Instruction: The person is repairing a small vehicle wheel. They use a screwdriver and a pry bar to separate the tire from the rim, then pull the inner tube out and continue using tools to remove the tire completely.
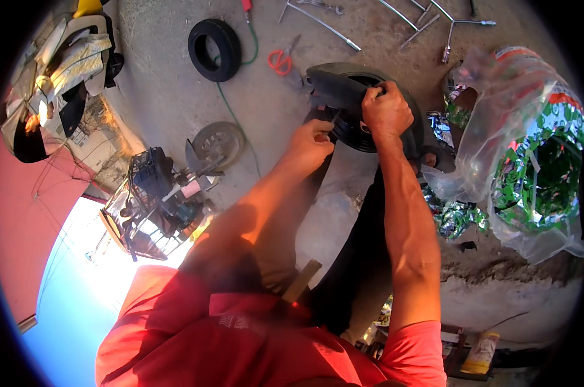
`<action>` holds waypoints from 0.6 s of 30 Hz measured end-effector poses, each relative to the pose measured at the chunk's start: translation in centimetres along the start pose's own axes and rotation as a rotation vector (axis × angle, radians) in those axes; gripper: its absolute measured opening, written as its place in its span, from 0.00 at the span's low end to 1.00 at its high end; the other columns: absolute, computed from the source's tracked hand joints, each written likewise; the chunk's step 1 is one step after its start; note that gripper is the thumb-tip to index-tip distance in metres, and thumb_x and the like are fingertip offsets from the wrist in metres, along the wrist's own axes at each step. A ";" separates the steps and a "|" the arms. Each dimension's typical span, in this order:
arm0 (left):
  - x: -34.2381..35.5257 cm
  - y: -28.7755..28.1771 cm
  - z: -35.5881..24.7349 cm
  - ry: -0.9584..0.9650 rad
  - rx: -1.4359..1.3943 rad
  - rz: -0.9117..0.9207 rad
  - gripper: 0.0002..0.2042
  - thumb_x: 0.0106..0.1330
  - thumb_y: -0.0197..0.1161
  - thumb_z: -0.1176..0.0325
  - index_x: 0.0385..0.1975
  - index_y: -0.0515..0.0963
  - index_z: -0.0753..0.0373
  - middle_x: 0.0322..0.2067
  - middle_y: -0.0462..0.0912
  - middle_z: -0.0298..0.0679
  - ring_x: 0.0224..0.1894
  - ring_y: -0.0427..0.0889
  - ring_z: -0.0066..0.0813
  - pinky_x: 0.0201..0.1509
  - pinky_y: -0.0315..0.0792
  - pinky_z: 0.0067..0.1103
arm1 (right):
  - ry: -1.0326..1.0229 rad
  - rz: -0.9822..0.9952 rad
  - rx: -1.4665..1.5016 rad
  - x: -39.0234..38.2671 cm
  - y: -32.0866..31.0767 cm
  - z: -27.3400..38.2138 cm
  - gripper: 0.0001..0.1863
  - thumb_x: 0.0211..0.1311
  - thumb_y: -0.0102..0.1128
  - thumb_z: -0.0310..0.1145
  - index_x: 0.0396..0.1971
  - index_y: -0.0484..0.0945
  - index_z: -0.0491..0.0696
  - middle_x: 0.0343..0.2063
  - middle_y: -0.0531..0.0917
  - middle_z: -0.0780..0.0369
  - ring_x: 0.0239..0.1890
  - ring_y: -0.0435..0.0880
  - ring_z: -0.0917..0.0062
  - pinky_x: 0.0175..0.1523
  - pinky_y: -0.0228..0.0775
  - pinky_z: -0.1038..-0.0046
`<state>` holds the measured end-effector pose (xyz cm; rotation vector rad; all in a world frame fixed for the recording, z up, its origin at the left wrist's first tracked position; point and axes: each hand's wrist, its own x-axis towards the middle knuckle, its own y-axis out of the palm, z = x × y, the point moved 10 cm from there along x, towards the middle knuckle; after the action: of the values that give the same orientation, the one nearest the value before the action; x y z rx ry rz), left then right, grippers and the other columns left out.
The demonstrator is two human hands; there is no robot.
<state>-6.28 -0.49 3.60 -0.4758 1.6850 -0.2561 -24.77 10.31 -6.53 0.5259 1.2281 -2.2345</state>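
A grey, dust-streaked concrete floor (151,53) spreads across the upper frame. At the right edge stands a bulky bundle of crinkled clear plastic sheeting (503,109), with shiny green, silver and red wrapping showing through it. A black rubber tyre on a dark round rim (345,94) lies just above the frame's centre, between the person's legs. The right hand (388,117) has its fingers curled tightly over the tyre's edge. The left hand (309,145), lower and to the left, has thumb and fingers drawn narrowly together around a thin grey rod-like tool (336,116), partly hidden, whose tip points at the rim. A black openwork plastic crate (155,187) sits left of centre, with a round grey metal disc (218,144) near it. A smaller loose black tyre (228,50) lies at the upper left, a silver three-armed metal wrench (452,24) at the upper right, and orange-handled metal scissors (280,61) at upper centre.
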 end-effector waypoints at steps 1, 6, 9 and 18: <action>-0.2 -0.1 -0.2 0.050 -0.068 -0.034 0.21 0.64 0.63 0.72 0.57 0.77 0.68 0.39 0.86 0.45 0.36 0.84 0.29 0.39 0.78 0.27 | 0.027 0.024 -0.006 0.4 0.2 -0.1 0.11 0.59 0.58 0.42 0.33 0.86 0.54 0.31 0.89 0.58 0.35 0.88 0.54 0.42 0.79 0.52; -2.4 -0.9 -0.7 0.101 -0.248 -0.268 0.17 0.70 0.62 0.70 0.56 0.78 0.67 0.34 0.84 0.40 0.32 0.81 0.25 0.37 0.77 0.23 | 0.024 0.094 -0.015 -0.2 1.0 0.3 0.12 0.60 0.57 0.43 0.34 0.86 0.54 0.35 0.90 0.57 0.39 0.89 0.54 0.45 0.78 0.52; -1.3 -2.5 -2.9 0.413 0.049 -0.441 0.15 0.76 0.57 0.65 0.54 0.77 0.70 0.29 0.84 0.41 0.31 0.83 0.27 0.39 0.77 0.23 | -0.002 0.082 -0.022 -0.3 1.3 0.9 0.12 0.60 0.57 0.43 0.35 0.86 0.54 0.35 0.90 0.58 0.38 0.89 0.54 0.45 0.79 0.52; 3.2 -5.1 -1.9 0.324 -0.868 -0.328 0.23 0.81 0.43 0.53 0.33 0.72 0.69 0.12 0.63 0.34 0.18 0.69 0.29 0.37 0.77 0.33 | 0.018 0.023 0.001 -0.3 1.0 0.3 0.11 0.59 0.58 0.42 0.33 0.87 0.54 0.33 0.90 0.57 0.37 0.89 0.54 0.44 0.79 0.53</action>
<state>-7.66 -6.69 3.26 -1.4208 1.9837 0.1983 -23.93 9.69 -6.80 0.5591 1.2244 -2.2154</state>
